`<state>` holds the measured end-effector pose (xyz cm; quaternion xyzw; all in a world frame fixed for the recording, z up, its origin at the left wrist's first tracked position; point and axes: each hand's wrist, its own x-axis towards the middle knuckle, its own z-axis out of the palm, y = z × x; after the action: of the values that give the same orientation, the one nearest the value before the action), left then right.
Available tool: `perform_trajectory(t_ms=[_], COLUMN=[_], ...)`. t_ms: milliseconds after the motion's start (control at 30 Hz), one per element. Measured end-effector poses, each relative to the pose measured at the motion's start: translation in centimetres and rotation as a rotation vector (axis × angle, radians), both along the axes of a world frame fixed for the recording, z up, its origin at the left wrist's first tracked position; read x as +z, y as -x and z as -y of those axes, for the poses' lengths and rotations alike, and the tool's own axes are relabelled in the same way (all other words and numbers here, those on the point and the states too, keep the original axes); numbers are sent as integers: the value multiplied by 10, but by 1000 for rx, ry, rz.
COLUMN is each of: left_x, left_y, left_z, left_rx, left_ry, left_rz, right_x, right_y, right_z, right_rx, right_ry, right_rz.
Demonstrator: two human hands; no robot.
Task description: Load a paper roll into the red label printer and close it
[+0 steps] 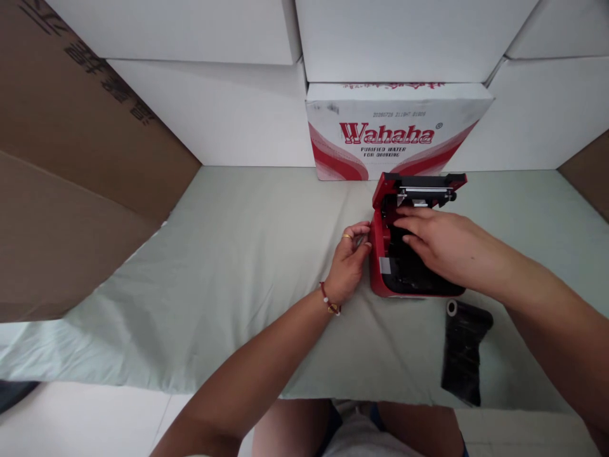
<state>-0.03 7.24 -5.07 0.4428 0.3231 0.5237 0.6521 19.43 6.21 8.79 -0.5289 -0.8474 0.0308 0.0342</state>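
A red and black label printer (380, 279) stands on the cloth with its lid (419, 181) raised. My left hand (349, 263) holds the printer's left side, fingers bent and thumb against the red wall. Inside the black compartment reaches my right hand (440, 244), its fingers stretched out and apart beneath the lid; the fingertips are partly in shadow, and nothing shows between them. In front of the printer, towards me, lies a roll of black ribbon (469, 324) on a light core, with a length unrolled towards the table's front edge.
Pale green cloth (228, 254) covers the table. Behind the printer stands a white and red Wahaha water carton (394, 133) against stacked white boxes (238, 108). A large brown cardboard box (95, 158) rises at the left, and another brown surface (590, 171) borders the right.
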Motion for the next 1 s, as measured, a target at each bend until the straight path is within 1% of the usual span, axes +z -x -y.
perform_trajectory(t_ms=[100, 133, 200, 233, 300, 333, 367, 433, 467, 533, 567, 633, 700, 733, 767, 800, 900, 933, 1000], left_x=[1, 2, 7, 11, 21, 26, 32, 41, 44, 47, 47, 45, 44, 44, 44, 44, 44, 44, 43], left_y=[-1, -1, 1, 3, 8, 10, 13, 15, 16, 13, 12, 8, 6, 5, 5, 4, 4, 3, 3], left_z=[1, 3, 8, 13, 24, 31, 38, 51, 57, 64, 66, 67, 66, 66, 66, 66, 66, 67, 66], left_rx=[7, 31, 145, 230, 394, 439, 453, 417, 397, 340, 323, 313, 325, 330, 333, 338, 357, 363, 371], left_ry=[2, -5, -77, -153, -407, -580, -764, -1092, -1209, -1335, -1356, -1357, -1342, -1340, -1340, -1341, -1352, -1354, -1360], left_rz=[-23, -56, -183, -267, -434, -496, -552, -665, -711, -778, -801, -824, -828, -830, -837, -849, -884, -890, -888], right_x=[2, 3, 3, 4, 3, 3, 3, 4, 6, 12, 17, 25, 30, 29, 27, 23, 8, 4, 0], right_y=[-16, -18, -19, -19, -17, -17, -17, -19, -21, -24, -25, -26, -26, -26, -27, -28, -29, -30, -29], right_z=[4, 4, 2, -1, -5, -7, -7, -4, 0, 11, 17, 25, 26, 23, 18, 12, -6, -9, -8], right_rx=[-48, -52, -31, -16, 5, 12, 20, 46, 60, 62, 34, -94, -233, -279, -303, -313, -310, -286, -216], right_ry=[18, 38, 83, 104, 133, 144, 153, 154, 146, 126, 106, -9, -219, -323, -393, -420, -379, -358, -373], right_rz=[32, 45, 40, 31, 18, 14, 9, -29, -71, -214, -314, -549, -751, -808, -828, -817, -732, -710, -698])
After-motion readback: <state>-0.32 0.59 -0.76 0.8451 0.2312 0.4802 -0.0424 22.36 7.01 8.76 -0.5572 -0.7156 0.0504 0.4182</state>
